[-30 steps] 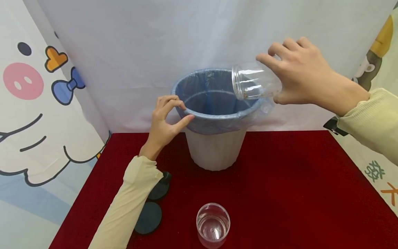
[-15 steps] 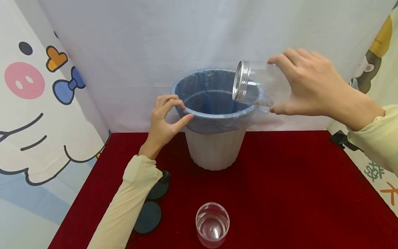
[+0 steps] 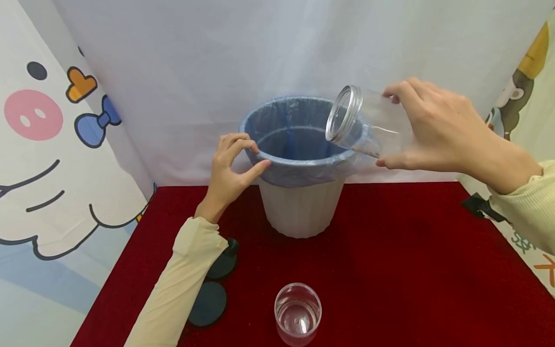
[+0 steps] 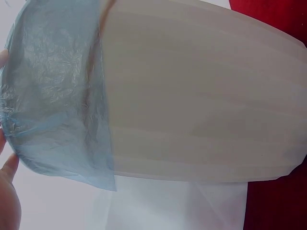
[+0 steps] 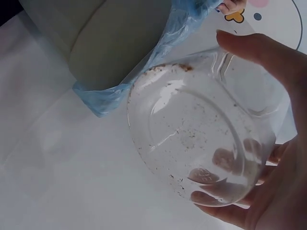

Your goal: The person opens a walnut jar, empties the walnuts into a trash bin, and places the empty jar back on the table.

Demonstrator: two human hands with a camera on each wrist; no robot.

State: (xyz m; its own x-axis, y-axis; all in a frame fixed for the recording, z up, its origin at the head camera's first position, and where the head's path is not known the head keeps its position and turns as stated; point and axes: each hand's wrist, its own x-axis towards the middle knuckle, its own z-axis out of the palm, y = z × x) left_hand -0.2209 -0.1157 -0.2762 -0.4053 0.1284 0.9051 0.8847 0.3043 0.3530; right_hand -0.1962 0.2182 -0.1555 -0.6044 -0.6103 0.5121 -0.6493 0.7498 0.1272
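A whitish trash can with a blue plastic liner folded over its rim stands at the back of the red table. My left hand pinches its left front rim, fingers over the edge and thumb outside. In my right hand is a clear jar, gripped around its base end and tilted on its side. Its mouth faces left, overlapping the can's right rim in the head view. Small brown bits cling inside the jar, seen through its base in the right wrist view.
A clear cup with some clear liquid stands at the table's front. Two dark round pieces lie to its left, one partly hidden by my left sleeve. A white cloth hangs behind the can.
My right hand has moved right and down with the jar, and the jar's mouth has turned more toward the head camera. The left hand has stayed on the rim.
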